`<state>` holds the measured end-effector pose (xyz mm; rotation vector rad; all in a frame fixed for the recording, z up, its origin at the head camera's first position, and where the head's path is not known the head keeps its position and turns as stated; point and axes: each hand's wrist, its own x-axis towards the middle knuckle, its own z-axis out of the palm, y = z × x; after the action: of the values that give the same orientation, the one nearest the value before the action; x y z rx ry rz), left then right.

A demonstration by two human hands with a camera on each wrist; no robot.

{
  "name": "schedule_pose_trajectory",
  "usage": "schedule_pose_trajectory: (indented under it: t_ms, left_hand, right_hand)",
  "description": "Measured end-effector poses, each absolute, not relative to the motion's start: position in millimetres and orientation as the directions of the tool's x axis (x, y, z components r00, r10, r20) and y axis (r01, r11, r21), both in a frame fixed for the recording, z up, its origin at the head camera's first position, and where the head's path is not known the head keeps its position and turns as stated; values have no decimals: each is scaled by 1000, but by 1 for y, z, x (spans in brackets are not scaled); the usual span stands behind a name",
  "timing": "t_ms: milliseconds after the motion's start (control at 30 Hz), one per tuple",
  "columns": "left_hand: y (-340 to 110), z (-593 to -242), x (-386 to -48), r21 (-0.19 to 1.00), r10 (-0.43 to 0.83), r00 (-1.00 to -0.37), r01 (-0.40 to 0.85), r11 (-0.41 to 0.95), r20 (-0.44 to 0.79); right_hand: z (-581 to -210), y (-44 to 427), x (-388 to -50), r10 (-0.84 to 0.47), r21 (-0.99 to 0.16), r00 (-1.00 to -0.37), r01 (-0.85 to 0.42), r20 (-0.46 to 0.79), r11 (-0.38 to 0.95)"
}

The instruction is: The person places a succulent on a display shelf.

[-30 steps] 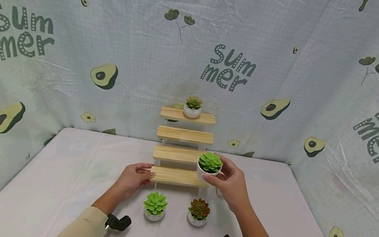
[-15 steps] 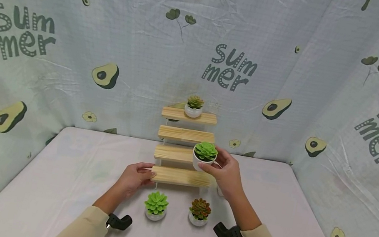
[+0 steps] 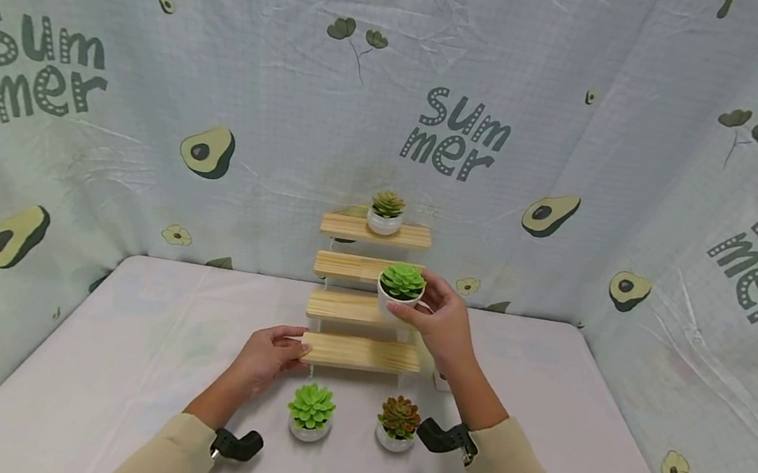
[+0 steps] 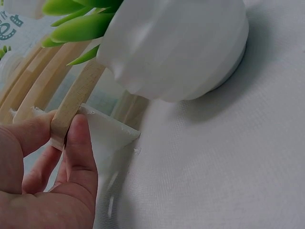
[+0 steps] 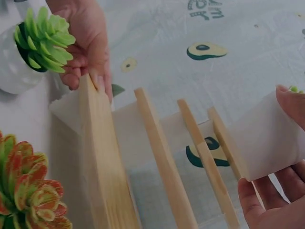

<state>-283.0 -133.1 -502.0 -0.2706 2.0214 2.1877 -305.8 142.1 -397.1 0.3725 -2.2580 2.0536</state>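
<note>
My left hand pinches the left end of the lowest board of a stepped wooden shelf; the left wrist view shows thumb and fingers on that board's end. With my right hand I grip a white cup-like pot holding a green succulent. It is held upright in front of the right side of the shelf's middle boards, off the table. The right wrist view shows my thumb and fingers around the white pot. On the top board stands another potted succulent.
In front of the shelf, a bright green potted succulent stands on the left and a reddish-brown one on the right. The table has a pale cover. Printed cloth hangs behind and at both sides.
My right hand has carried the potted succulent upward and to the left, from the lowest board's right end to near the second board from the top. The left hand has stayed put.
</note>
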Motion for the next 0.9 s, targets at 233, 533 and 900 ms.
schedule_pose_trajectory:
  t_ms: [233,533,900]
  left_hand:
    - [-133,-505,-284,968,-14,-971,-236,-88,-238]
    - [-134,-505,-284,968,-5,-972,-232,-97,-234]
    - [-134,-505,-284,967,3,-973,-230,-106,-231]
  right_hand:
    - [-395,138,-316,-144,-965,-961,-249,236,81]
    - [-393,132,-332,-157,-975,-964,-221,213,36]
    - [-392,126,-349,-146,-958,-952,-280,269,58]
